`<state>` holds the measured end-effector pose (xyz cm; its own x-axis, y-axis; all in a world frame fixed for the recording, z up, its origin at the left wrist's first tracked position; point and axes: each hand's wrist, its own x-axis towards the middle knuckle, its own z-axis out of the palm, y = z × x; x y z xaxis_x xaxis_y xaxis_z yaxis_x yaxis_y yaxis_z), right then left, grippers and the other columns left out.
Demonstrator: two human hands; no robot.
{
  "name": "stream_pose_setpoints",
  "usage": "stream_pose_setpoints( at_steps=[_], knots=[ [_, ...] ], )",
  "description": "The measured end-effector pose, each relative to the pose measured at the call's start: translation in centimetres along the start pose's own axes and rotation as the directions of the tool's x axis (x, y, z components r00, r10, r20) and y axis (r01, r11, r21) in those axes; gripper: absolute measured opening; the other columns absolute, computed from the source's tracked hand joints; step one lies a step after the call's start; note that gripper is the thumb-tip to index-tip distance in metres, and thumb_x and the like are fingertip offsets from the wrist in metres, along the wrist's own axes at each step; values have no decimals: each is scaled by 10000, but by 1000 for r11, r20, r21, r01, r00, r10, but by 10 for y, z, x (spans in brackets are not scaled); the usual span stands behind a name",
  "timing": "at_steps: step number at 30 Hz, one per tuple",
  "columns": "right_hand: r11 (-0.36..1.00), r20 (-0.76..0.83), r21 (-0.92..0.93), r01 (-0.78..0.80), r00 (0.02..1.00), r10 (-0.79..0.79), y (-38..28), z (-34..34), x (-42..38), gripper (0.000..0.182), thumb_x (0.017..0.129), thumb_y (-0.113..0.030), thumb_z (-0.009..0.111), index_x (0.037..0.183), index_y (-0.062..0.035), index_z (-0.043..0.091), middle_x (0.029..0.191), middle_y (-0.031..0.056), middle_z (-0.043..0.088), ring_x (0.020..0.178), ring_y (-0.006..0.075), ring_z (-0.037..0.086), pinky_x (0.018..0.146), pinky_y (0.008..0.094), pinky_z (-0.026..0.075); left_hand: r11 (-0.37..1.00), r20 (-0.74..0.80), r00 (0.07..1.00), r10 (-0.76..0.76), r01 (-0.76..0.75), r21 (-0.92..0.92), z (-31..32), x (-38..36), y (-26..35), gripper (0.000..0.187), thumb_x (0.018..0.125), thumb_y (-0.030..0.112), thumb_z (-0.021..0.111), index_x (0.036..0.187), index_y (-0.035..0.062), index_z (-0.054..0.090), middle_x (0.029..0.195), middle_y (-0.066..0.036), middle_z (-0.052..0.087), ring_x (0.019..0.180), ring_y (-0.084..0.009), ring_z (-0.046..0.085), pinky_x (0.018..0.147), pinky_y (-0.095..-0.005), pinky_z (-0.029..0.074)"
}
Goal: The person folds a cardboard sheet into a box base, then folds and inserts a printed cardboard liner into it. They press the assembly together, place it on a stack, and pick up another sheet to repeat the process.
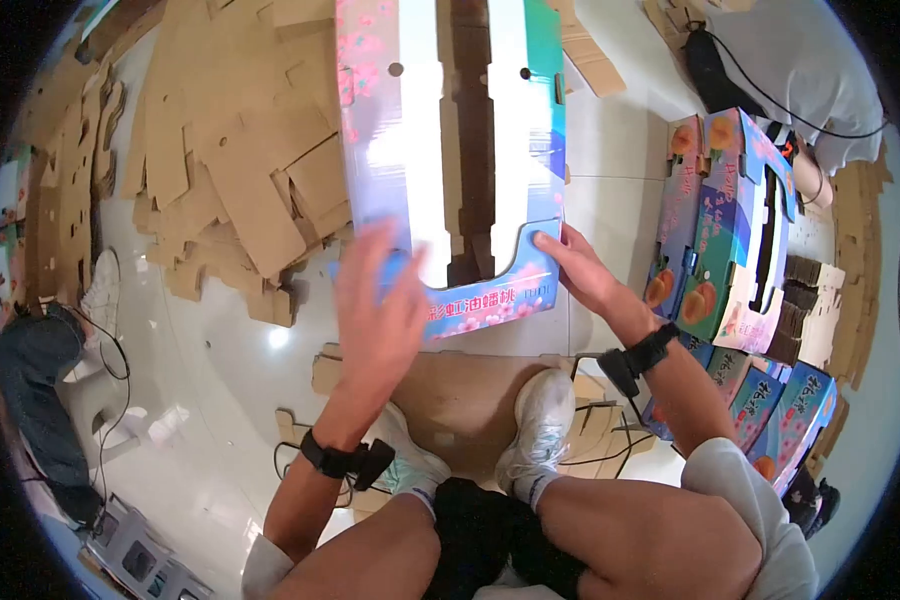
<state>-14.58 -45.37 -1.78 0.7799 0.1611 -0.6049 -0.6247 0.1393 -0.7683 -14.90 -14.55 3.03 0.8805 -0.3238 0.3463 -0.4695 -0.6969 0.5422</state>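
The printed fruit-box blank (450, 150) lies flat on the floor before the feet. The left hand (375, 310), fingers spread, presses its near edge; the right hand (580, 265) pinches the corner flap. Folding squarely likely needs both edges kept level, clear of the brown cardboard pile (220, 150).

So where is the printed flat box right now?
In the head view the printed flat box lies top centre on the floor, both hands on its near edge, the brown cardboard pile to its left.
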Motion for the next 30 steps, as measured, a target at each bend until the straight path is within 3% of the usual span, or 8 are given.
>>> stream_pose_setpoints(
  at_steps=[1, 4, 10, 16, 19, 22, 28, 30],
  knots=[
    [1000, 1, -10, -19, 1000, 19, 2, 3, -4, 791, 988, -388, 747, 1550, 37, 387, 1427, 147, 583, 1285, 208, 586, 1118, 385, 477, 979, -170, 964, -206, 204, -33, 0, -10, 7, 599, 874, -6, 718, 1453, 50, 572, 1541, -203, 511, 1430, -394, 483, 1193, -502, 381],
    [998, 27, -36, -48, 998, 49, 23, 14, -21, 780, 991, -437, 735, 1525, 39, 423, 1409, 143, 593, 1269, 205, 590, 1101, 390, 481, 455, 32, 619, -784, 609, -650, -3, -21, 16, 697, 872, -12, 733, 1526, 18, 493, 1551, -209, 508, 1410, -390, 508, 1176, -479, 407],
    [996, 22, -7, -87, 996, 87, 40, 30, -38, 815, 988, -505, 720, 1519, 42, 432, 1403, 145, 598, 1261, 223, 591, 1078, 394, 486, 843, -9, 870, -494, 476, -251, -20, -29, 2, 625, 968, 27, 645, 1559, -16, 445, 1604, -221, 468, 1459, -311, 476, 1184, -433, 395],
    [994, 60, -59, -90, 994, 94, 39, 17, -35, 818, 986, -505, 723, 1524, 39, 433, 1415, 149, 595, 1264, 226, 590, 1078, 399, 486, 847, 45, 925, -377, 364, -388, -22, -37, -13, 619, 995, 46, 601, 1578, -33, 411, 1624, -231, 447, 1517, -362, 419, 1220, -443, 345],
    [993, 71, -69, -97, 992, 102, 38, 16, -35, 812, 989, -499, 722, 1529, 33, 431, 1423, 148, 590, 1278, 228, 585, 1098, 406, 477, 939, -4, 964, -266, 258, -230, -22, -28, -9, 603, 1027, 57, 553, 1595, -40, 378, 1622, -209, 457, 1490, -319, 450, 1225, -433, 336],
    [994, 63, -72, -82, 994, 86, 36, 18, -36, 804, 993, -492, 719, 1534, 26, 427, 1427, 144, 588, 1284, 227, 582, 1110, 404, 468, 878, 34, 930, -365, 356, -321, -20, -24, -12, 560, 1089, 149, 491, 1605, -28, 367, 1623, -178, 457, 1478, -277, 451, 1230, -416, 333],
    [995, 76, -55, -81, 993, 85, 33, 18, -37, 806, 994, -490, 718, 1544, 19, 420, 1433, 135, 585, 1300, 225, 570, 1121, 401, 457, 281, 519, 687, -508, 702, -654, -28, -1, -54, 549, 1152, 281, 364, 1635, 21, 344, 1659, -143, 393, 1531, -259, 371, 1261, -385, 272],
    [992, 95, -79, -95, 990, 103, 29, 15, -36, 811, 992, -491, 721, 1547, 17, 419, 1433, 132, 586, 1303, 225, 566, 1119, 402, 458, 363, 493, 742, -455, 660, -658, -21, 3, -63, 578, 1150, 332, 376, 1653, 54, 317, 1658, -146, 386, 1532, -268, 363, 1260, -387, 270]
  ],
)
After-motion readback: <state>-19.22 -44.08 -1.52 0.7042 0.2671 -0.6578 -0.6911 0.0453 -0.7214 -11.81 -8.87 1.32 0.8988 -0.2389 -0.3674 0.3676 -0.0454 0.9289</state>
